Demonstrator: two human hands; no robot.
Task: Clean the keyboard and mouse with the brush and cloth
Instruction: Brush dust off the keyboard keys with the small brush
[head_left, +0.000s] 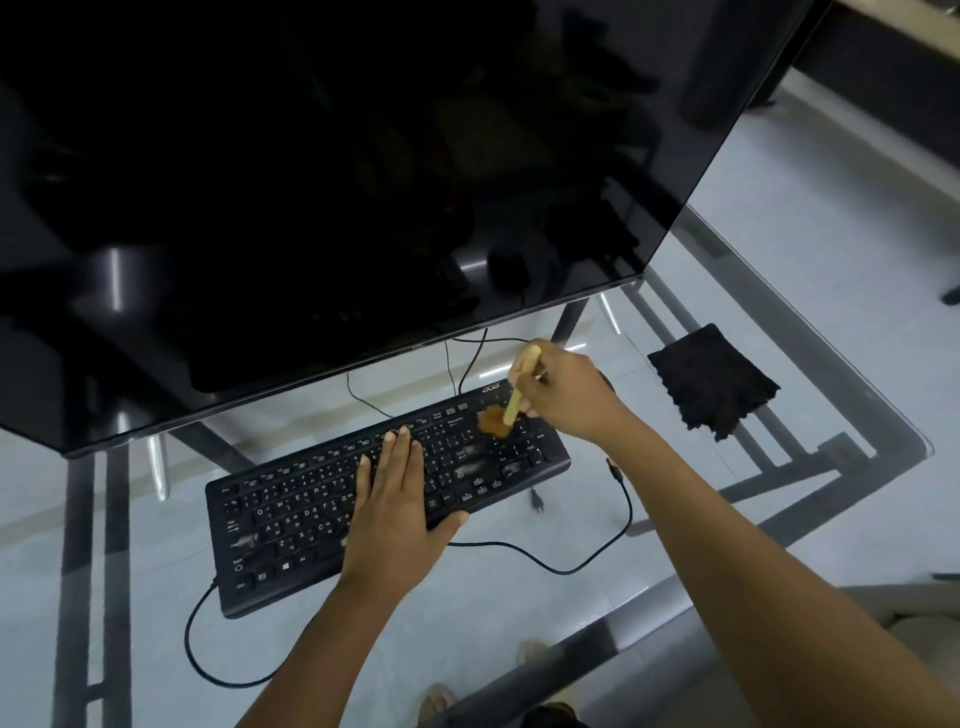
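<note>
Glass makes up the desk (753, 525) under me, clear enough that pale floor tiles and the dark frame bars show through it. Over its far side stands a big dark monitor (332, 182), switched off, filling most of what I see. Below the monitor's lower edge the black keyboard (291, 525) lies slantwise in the middle of the desk, its cable (587, 564) looping off toward the near edge. Toward the desk's right edge, well apart from the keyboard, a black cloth (714, 382) lies folded flat. My left hand (397, 506) rests on the middle of the keyboard, palm down, fingers straight and together, thumb out along the near edge, holding nothing. My right hand (566, 395) is at the keyboard's far right corner, fingers curled round the pale handle of the brush (514, 402); its brown bristles press on the keys just left of the number pad. No mouse shows on the desk itself.
</note>
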